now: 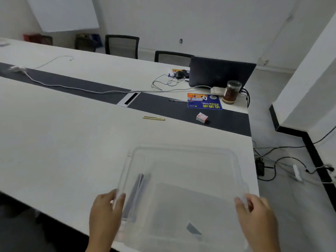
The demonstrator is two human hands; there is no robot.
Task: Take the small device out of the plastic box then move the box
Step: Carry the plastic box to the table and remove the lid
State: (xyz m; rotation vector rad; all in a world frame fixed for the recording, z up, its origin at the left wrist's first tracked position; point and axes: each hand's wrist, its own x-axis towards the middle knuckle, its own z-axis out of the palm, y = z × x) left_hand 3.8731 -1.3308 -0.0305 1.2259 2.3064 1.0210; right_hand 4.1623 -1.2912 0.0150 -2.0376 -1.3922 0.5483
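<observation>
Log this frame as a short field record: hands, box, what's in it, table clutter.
left hand: grips the box's left wall
right hand: grips the box's right wall
plastic box: clear, lidless, at the table's near right corner
contents: slim dark device leaning along the left wall
table: laptop, jar, blue leaflet, yellow pen

Both hands are low at the near edge, reaching forward; left hand (105, 213) has its fingers curled round something on its right side, thumb up top; right hand (258, 217) mirrors it well apart, fingers hooked leftward, back of the hand facing up; both wrists run off the bottom.
</observation>
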